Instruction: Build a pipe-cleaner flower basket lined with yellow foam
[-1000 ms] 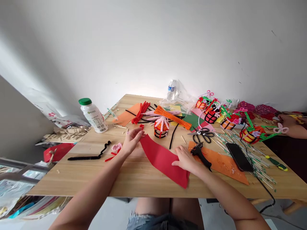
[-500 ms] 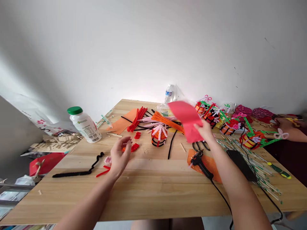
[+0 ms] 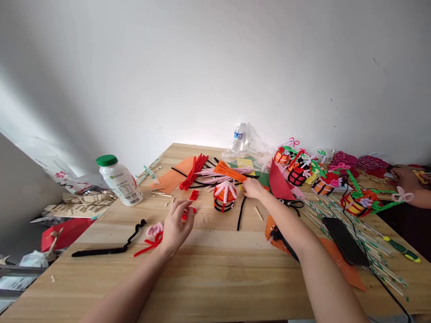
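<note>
My left hand (image 3: 178, 226) is raised over small curled red pipe cleaner pieces (image 3: 193, 195), its thumb and fingers apart and nothing visible between them. My right hand (image 3: 255, 187) reaches across to the pipe cleaner pile, fingertips drawn together at the lower end of the orange pipe cleaner bundle (image 3: 230, 170). A scrap of yellow shows under those fingertips; what they pinch is hidden. Between my hands stands a small round basket (image 3: 225, 195) of orange, pink and black pipe cleaners. Red paper (image 3: 280, 183) lies right of my right hand.
A hot glue gun (image 3: 284, 242) is partly behind my right forearm, near scissors (image 3: 296, 204). A phone (image 3: 345, 241), thin sticks and a screwdriver (image 3: 402, 249) lie right. A white bottle (image 3: 119, 180) stands left. Finished flower baskets (image 3: 325, 183) line the back right; another person's hand (image 3: 409, 179) is beyond.
My right hand has let go of the red paper, which now lies at the back right, and has moved left to the pipe cleaner pile. My left hand has shifted slightly right.
</note>
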{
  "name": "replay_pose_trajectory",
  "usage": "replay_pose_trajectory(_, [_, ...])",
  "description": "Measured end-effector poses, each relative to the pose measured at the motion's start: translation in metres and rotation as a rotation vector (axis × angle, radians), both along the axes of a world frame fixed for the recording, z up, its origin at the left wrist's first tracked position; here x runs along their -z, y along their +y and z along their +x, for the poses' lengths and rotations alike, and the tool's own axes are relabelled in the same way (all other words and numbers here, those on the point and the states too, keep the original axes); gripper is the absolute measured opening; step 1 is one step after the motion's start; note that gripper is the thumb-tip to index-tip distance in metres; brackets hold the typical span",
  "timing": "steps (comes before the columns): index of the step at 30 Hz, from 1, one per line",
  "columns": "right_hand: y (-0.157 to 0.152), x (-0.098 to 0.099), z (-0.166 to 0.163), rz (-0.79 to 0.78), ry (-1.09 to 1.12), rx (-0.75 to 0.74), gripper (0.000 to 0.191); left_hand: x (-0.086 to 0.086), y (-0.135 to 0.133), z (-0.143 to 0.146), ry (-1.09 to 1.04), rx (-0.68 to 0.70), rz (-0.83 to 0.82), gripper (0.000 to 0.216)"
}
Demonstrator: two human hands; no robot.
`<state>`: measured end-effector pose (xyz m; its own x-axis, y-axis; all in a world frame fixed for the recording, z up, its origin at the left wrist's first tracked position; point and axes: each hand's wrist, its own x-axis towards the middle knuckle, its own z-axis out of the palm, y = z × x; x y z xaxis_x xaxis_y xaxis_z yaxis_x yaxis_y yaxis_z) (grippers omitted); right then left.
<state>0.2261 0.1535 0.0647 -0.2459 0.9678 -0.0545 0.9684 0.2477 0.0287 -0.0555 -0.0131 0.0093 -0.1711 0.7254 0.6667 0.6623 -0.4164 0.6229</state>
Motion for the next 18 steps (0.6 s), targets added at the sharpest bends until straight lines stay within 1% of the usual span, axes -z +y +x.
replay_pose_trajectory(2, [0.004,0.010,-0.021,-0.051,-0.065,-0.026,0.016,-0.001,-0.001,-0.001,-0.014,0.021,-0.021,0.020])
replay_pose_trajectory(4, [0.009,0.016,-0.034,-0.082,-0.108,-0.008,0.024,-0.004,-0.002,-0.002,-0.045,0.025,-0.049,0.019])
replay_pose_trajectory(7, [0.015,0.012,-0.035,-0.095,-0.111,0.050,0.034,-0.010,-0.003,-0.003,-0.077,0.009,-0.070,0.019])
replay_pose_trajectory(9, [0.020,0.002,-0.024,-0.081,-0.076,0.105,0.032,-0.012,-0.002,-0.004,-0.080,0.005,-0.073,0.019])
replay_pose_trajectory(11, [0.027,-0.013,-0.006,-0.043,-0.013,0.170,0.029,-0.012,-0.001,-0.003,-0.076,0.013,-0.074,0.019])
replay_pose_trajectory(14, [0.038,-0.039,0.027,0.048,0.093,0.283,0.035,-0.008,0.001,-0.003,-0.057,0.026,-0.064,0.018])
replay_pose_trajectory(16, [0.044,-0.056,0.046,0.091,0.162,0.303,0.031,-0.005,0.002,-0.003,-0.047,0.032,-0.065,0.019])
replay_pose_trajectory(18, [0.048,-0.073,0.062,0.137,0.246,0.287,0.027,-0.002,0.003,-0.003,-0.050,0.042,-0.071,0.019])
